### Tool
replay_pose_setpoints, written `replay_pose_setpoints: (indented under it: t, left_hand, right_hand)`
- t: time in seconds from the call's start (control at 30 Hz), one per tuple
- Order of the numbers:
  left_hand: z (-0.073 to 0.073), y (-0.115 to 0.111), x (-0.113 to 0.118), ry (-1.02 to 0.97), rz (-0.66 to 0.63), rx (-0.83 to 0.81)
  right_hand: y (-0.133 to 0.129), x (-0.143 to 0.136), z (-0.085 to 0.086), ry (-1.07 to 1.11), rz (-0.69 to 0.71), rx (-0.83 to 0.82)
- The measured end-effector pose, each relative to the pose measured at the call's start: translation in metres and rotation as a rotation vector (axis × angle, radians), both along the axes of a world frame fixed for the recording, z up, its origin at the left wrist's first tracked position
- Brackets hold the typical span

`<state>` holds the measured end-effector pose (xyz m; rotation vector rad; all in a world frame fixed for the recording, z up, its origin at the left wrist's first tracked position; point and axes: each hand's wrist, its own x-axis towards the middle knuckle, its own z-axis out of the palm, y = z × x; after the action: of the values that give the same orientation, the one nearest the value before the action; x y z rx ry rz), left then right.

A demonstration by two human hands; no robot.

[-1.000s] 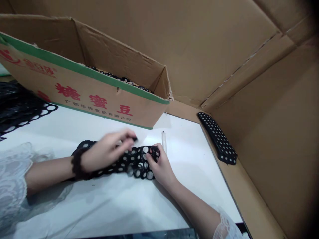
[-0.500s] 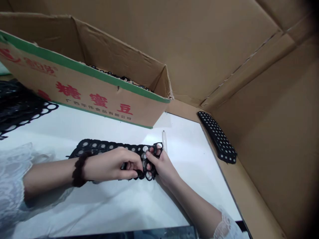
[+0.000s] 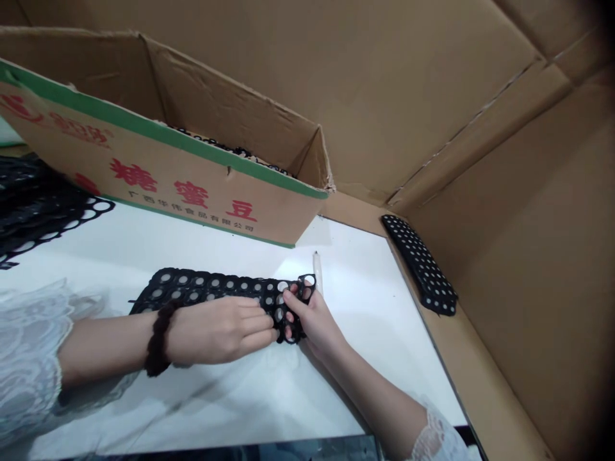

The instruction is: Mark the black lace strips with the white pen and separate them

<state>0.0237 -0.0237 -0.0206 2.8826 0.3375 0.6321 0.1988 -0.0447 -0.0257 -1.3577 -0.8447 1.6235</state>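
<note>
A long black sheet with rows of round holes (image 3: 230, 285) lies on the white table, its left end flat. My right hand (image 3: 314, 320) grips the right end, thumb on top and the other fingers behind; skin shows through several holes. Across the lower middle of the sheet rests my left hand (image 3: 228, 330), its fingers stretched out together and the tips touching the sheet near the held end. The thumb of that hand is hidden. A dark fuzzy band (image 3: 161, 338) circles the left wrist.
Behind the sheet stands an open cardboard box (image 3: 202, 192) with black ring-like pieces (image 3: 240, 152) inside. Black holed sheets (image 3: 43, 205) are piled at left. Another dotted black strip (image 3: 420, 266) lies along the right edge. A whitish pen-like stick (image 3: 317, 270) lies beyond my right hand.
My left hand has gone from a curled pinch at the sheet's lower edge to straight fingers lying over it. My right hand keeps its hold almost unmoved.
</note>
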Motion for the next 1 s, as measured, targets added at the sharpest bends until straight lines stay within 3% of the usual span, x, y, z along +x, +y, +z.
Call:
replay_pose_setpoints:
  t: [0.13,0.37,0.67,1.0]
  left_hand:
    - [-0.001,0.003,0.0,0.049,-0.048,-0.087]
    - [-0.006,0.003,-0.001,0.048,-0.116,0.048]
    - [-0.005,0.001,0.001,-0.009,-0.047,-0.004]
    - [-0.009,-0.003,-0.003,-0.14,0.137,-0.056]
  right_hand:
    - [0.0,0.001,-0.003,-0.017,-0.011,0.016]
    - [-0.001,0.003,-0.004,-0.125,-0.028,0.058]
    - [-0.002,0.001,0.0,0.001,-0.09,-0.008]
    - [-0.005,-0.004,0.008,0.161,-0.121,-0.05]
